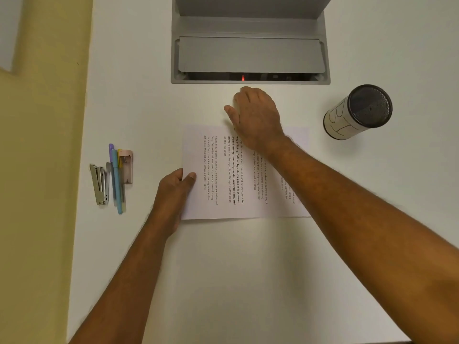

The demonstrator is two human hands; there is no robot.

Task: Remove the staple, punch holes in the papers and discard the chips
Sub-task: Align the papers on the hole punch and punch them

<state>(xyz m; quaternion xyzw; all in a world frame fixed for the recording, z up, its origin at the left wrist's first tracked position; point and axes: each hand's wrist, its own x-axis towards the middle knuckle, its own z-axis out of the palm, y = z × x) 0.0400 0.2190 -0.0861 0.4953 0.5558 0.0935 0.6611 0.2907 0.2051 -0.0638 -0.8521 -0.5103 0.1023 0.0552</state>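
The left hand is pinching the papers lying mid-table while the right hand is resting flat, fingers together, on their far edge; holding firmly should help.

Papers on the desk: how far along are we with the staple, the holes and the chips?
Nothing looks finished: the papers show no visible holes. Left hand pinches their left edge; right hand rests flat at the far edge. Stapler lies untouched at left, bin at right. Staple not visible; punching and discarding remain.
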